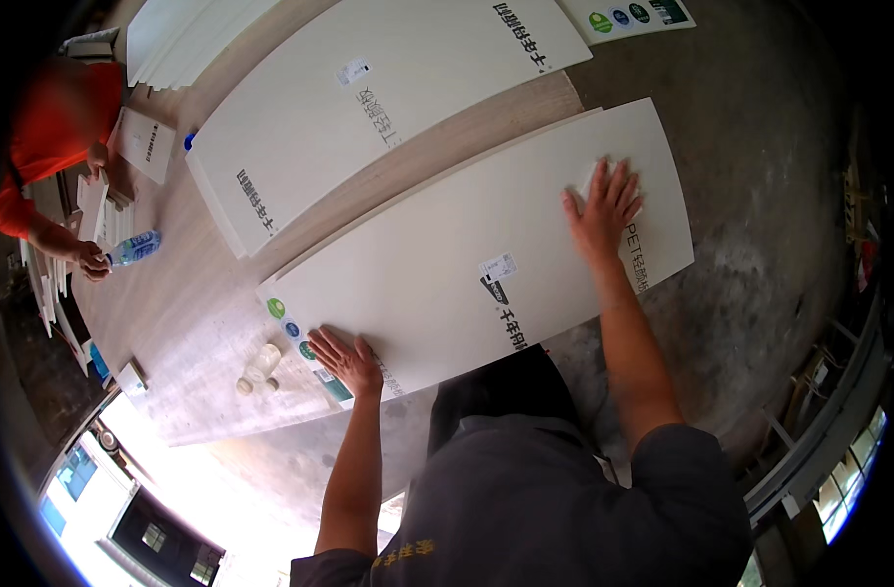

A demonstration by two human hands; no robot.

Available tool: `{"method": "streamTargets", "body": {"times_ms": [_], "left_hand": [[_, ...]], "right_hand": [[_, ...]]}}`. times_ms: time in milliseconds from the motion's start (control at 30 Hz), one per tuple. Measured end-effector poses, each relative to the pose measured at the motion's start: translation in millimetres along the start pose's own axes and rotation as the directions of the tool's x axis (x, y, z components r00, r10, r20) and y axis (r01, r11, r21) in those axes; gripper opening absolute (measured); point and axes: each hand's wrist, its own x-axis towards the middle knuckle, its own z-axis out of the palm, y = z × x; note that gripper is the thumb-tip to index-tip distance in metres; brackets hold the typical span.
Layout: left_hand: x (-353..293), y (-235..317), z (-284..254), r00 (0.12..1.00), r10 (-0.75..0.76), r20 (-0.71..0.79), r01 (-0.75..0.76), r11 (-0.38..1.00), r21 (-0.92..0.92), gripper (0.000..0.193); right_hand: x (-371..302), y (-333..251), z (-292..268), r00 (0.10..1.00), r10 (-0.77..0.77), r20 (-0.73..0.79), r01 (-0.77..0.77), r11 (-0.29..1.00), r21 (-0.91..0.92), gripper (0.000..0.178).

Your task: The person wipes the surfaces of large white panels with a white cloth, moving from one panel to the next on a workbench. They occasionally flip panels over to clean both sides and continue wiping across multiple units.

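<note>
A long white board (427,264) lies in front of me, with printed lettering, a small label and round green and blue marks at its left end. Another pale edge shows just beneath its far side. My left hand (347,362) rests flat on the board's left end, fingers stretched out. Toward the right end, my right hand (603,212) lies palm down with fingers spread. A thin white piece (638,207), perhaps cloth or paper, peeks out from under that hand; its kind is unclear.
Beyond is a second stack of white boards (300,127) on the wooden table (202,313). A clear bottle (261,364) lies near the board's left end. At far left a person in orange (70,117) has a hand at a blue-labelled bottle (136,248).
</note>
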Motion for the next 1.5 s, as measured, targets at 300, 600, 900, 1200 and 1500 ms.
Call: {"method": "streamTargets", "body": {"times_ms": [300, 600, 900, 1200, 1500], "left_hand": [[-4, 1, 10, 0.984, 0.065, -0.167, -0.047, 0.993, 0.11, 0.077], [2, 1, 14, 0.984, 0.066, -0.167, -0.048, 0.993, 0.108, 0.083], [6, -1, 12, 0.988, 0.096, -0.124, -0.078, 0.987, 0.143, 0.083], [9, -15, 22, 0.983, 0.121, -0.141, -0.095, 0.98, 0.176, 0.082], [7, -12, 25, 0.988, 0.082, -0.132, -0.058, 0.983, 0.175, 0.082]], "right_hand": [[29, -122, -2, 0.907, -0.372, 0.197, 0.355, 0.928, 0.116, 0.082], [26, -143, 7, 0.923, -0.324, 0.209, 0.279, 0.935, 0.217, 0.091], [161, 32, 5, 0.98, 0.175, -0.098, -0.175, 0.985, 0.005, 0.09], [141, 83, 2, 0.977, 0.143, -0.156, -0.145, 0.989, -0.003, 0.091], [-78, 195, -18, 0.898, 0.437, -0.057, -0.43, 0.897, 0.099, 0.089]]}}
